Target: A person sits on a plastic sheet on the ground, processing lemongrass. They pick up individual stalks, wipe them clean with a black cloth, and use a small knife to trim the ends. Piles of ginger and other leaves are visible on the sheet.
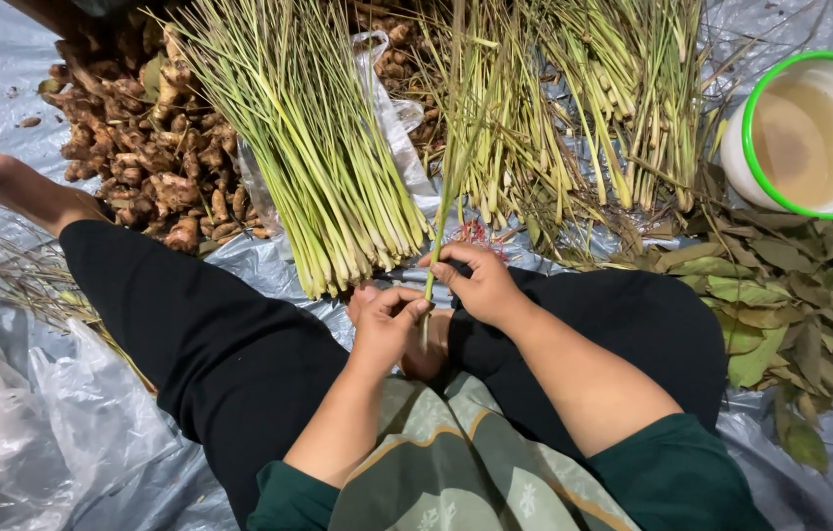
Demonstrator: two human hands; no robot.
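One lemongrass stalk (443,211) is being held upright between the two hands, just in front of the person's crossed legs; its pale base is being pinched low down while its green blade is rising up past the heaps behind it. The left hand (389,320) is being closed around the bottom of the stalk, thumb and forefinger pressed against it, with the wrist bent and the forearm coming up from the lap. The right hand (475,280) is being curled over the stalk slightly higher, its fingers folded inward on the stem and its knuckles turned towards the camera, with the forearm angled in from the person's right.

Just beyond the stalk, a small red bunch of rubber bands (476,234) is lying on the sheet. To the left of the stalk, a large trimmed bundle of lemongrass (308,157) is being kept fanned out with its cut ends towards the person. Further left of the stalk, a pile of knobbly brown ginger roots (146,147) is lying. To the right of the stalk, looser lemongrass (613,108) is spread with dry tips. Well to the right of the stalk, a heap of green leaves (780,305) is lying, and beyond it a white bowl with a green rim (746,123) is holding cloudy liquid. Everything is resting on a grey plastic sheet (72,433).
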